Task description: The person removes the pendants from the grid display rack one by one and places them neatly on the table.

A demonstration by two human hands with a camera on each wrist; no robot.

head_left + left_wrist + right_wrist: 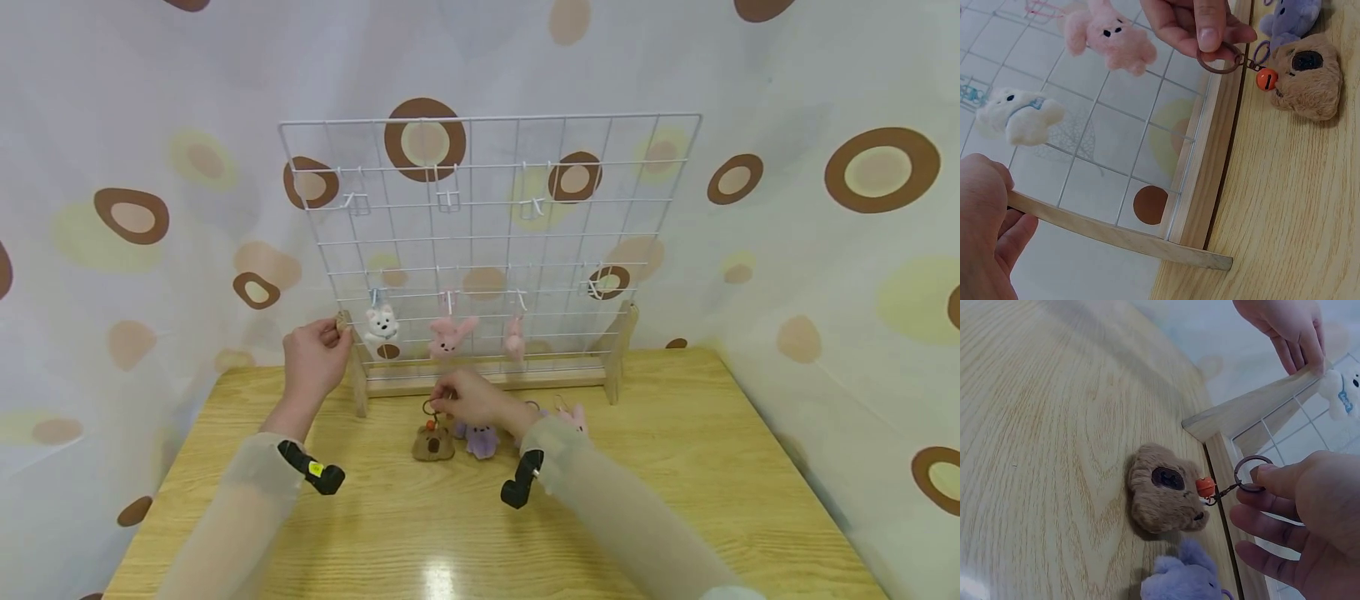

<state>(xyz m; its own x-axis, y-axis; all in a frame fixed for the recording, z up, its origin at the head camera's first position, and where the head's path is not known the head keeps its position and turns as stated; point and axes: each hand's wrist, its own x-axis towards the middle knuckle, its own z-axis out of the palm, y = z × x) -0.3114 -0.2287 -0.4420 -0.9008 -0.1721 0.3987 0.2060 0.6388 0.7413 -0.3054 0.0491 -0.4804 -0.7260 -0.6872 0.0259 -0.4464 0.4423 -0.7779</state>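
My right hand (471,398) pinches the metal ring (1237,475) of a brown plush keychain (432,443) between thumb and fingers. A short chain and an orange bell (1205,486) link the ring to the plush, which has a dark nose and sits low over the table. My left hand (317,354) grips the top of the left wooden upright (1116,232) of a white wire grid rack (491,242). On the rack's lower hooks hang a white plush dog (382,322), a pink plush bunny (447,337) and another pink plush (514,338).
Beside the brown plush lies a purple plush keychain (482,440). More plush, including a pink one (576,418), lies partly hidden behind my right forearm. Bare hooks (448,200) line the grid's upper part. The right wooden upright (621,354) stands on the wooden table (675,475).
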